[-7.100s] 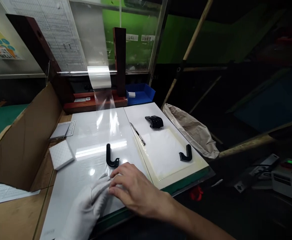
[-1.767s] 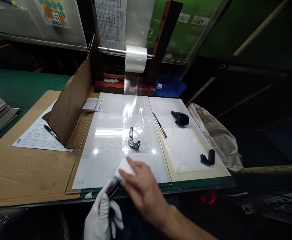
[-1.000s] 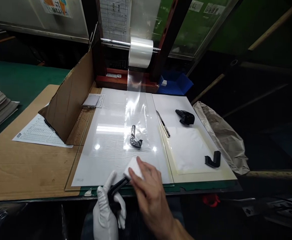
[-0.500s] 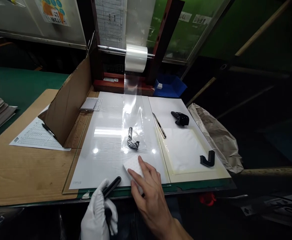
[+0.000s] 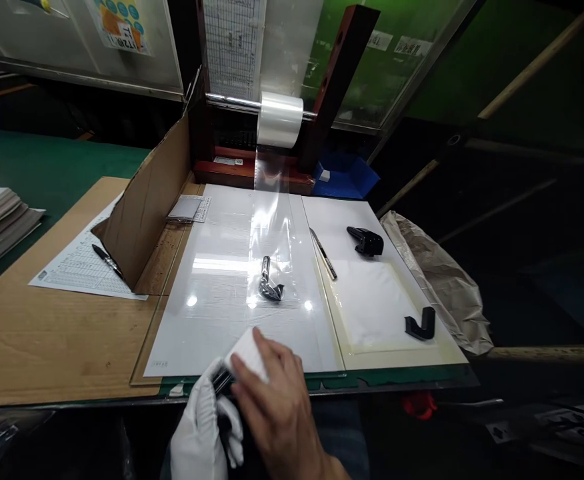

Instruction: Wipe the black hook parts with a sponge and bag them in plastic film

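Note:
My left hand (image 5: pixel 202 427), in a white glove, is closed around a black part (image 5: pixel 223 380) at the table's front edge. My bare right hand (image 5: pixel 277 393) pinches a folded white cloth (image 5: pixel 249 353), which covers the far end of that part. Beyond them, a black hooked piece (image 5: pixel 271 287) lies in clear film (image 5: pixel 272 227) that runs down from a roll (image 5: pixel 281 120). Another black hooked piece (image 5: pixel 422 325) and a black bracket (image 5: pixel 367 241) rest on the right side, with a cutter knife (image 5: pixel 325 255) left of them.
An upright cardboard sheet (image 5: pixel 147 207) stands left of the glass-covered white work surface (image 5: pixel 197 333). A pen (image 5: pixel 106 259) lies on a printed sheet (image 5: pixel 77 277). Stacked papers (image 5: pixel 2 223) are at the far left, a blue bin (image 5: pixel 347 175) behind, and crumpled brown paper (image 5: pixel 442 287) at the right.
My right hand has moved left with the cloth, from over the white surface onto the black part in my left hand. The view has shifted slightly.

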Available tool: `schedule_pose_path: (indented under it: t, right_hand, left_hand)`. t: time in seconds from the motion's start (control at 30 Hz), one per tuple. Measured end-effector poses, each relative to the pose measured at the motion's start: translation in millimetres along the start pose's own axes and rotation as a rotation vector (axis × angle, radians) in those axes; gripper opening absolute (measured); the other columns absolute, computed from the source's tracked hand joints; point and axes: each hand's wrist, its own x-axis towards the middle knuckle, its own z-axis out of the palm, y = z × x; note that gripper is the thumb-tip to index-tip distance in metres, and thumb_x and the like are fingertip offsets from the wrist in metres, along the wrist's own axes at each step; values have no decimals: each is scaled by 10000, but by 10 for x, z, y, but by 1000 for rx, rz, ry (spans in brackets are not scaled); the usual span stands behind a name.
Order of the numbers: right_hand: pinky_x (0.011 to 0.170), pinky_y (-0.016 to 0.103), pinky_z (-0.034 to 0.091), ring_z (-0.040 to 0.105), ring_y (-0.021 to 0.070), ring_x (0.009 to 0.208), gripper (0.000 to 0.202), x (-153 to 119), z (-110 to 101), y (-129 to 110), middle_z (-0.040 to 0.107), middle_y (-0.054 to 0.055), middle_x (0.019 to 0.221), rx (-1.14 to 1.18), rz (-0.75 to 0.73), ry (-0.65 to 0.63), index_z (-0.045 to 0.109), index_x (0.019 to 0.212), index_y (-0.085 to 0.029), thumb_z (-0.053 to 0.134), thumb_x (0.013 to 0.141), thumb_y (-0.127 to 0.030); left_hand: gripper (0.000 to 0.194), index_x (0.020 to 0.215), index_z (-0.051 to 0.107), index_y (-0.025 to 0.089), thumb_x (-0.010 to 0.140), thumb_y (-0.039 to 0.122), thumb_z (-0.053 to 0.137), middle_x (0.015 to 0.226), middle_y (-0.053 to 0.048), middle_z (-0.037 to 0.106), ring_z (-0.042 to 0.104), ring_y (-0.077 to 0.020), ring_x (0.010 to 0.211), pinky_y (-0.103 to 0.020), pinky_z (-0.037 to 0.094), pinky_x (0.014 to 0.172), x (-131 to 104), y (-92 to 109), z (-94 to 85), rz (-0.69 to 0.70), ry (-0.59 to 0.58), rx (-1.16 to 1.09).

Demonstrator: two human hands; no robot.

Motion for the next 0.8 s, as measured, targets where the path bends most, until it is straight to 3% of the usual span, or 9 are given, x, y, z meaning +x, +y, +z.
schedule_pose_path:
  t: [0.1, 0.17, 0.23, 0.33, 0.43, 0.5, 0.57, 0.67, 0.8]
  right_hand:
    - [850, 497, 556, 581, 314, 1166, 357, 21, -29, 112, 560, 192, 1473, 5, -50, -10, 694, 1264, -233, 537, 967, -111]
    - [873, 529, 548, 581, 322, 1199, 379, 35, -85, 205, 557, 176, 1484, 11, 54, -17, 705, 1268, -269, 508, 988, -106]
    - [968, 589, 515, 565, 331, 1274, 354, 55, -183, 276, 547, 146, 1505, 138, 219, -60, 685, 1312, -311, 523, 1018, -199]
    - [1158, 566, 395, 538, 289, 1369, 385, 110, -404, 306, 606, 72, 1458, 602, 515, -274, 622, 1389, -359, 584, 1011, -419]
    - [1163, 479, 404, 608, 279, 1302, 407, 198, -616, 266, 721, 51, 1292, 1087, 694, -587, 677, 1336, -302, 610, 985, -498]
    - [1135, 448, 428, 651, 279, 1238, 408, 249, -696, 229, 753, 46, 1220, 1256, 709, -722, 679, 1334, -269, 616, 987, -474]
    - [1143, 435, 414, 642, 274, 1249, 415, 278, -723, 207, 744, 40, 1243, 1295, 697, -746, 660, 1353, -274, 632, 982, -457]
    - [1191, 425, 356, 576, 268, 1339, 402, 280, -720, 213, 699, 44, 1335, 1229, 725, -657, 685, 1317, -279, 656, 965, -471]
    - [1185, 439, 371, 598, 265, 1319, 410, 261, -728, 254, 704, 43, 1328, 1193, 702, -687, 656, 1343, -292, 641, 974, -471]
  left_hand:
    - [809, 1308, 617, 161, 775, 769, 647, 501, 53, 579, 488, -112, 361, -201, 425, 355, -24, -15, 1, 11, -3, 6]
    - [822, 1370, 566, 149, 832, 770, 569, 489, 60, 557, 455, -108, 338, -194, 395, 335, -30, 13, -11, 8, -56, 32]
    - [839, 1355, 585, 139, 834, 794, 526, 465, 56, 545, 426, -107, 310, -198, 371, 316, -21, 75, -47, -7, -101, 66]
    - [736, 1210, 730, 184, 786, 772, 607, 448, 25, 571, 508, -143, 346, -224, 420, 334, -5, 213, -128, 51, -146, 145]
    - [584, 1088, 804, 244, 703, 680, 757, 642, -50, 727, 750, -279, 751, -292, 592, 530, -18, 355, -190, 133, -183, 177]
    - [524, 1067, 800, 237, 709, 619, 794, 789, -73, 780, 752, -314, 953, -370, 641, 691, -22, 425, -213, 137, -217, 183]
    - [453, 1051, 781, 205, 768, 560, 786, 898, -85, 798, 753, -284, 972, -422, 642, 786, -5, 466, -224, 130, -234, 190]
    - [400, 1094, 742, 174, 860, 497, 733, 1057, -94, 790, 751, -240, 988, -437, 629, 853, 46, 477, -201, 127, -212, 184]
    - [399, 1043, 763, 172, 764, 446, 842, 1033, -91, 789, 749, -258, 979, -463, 613, 907, 50, 474, -118, 146, -131, 169]
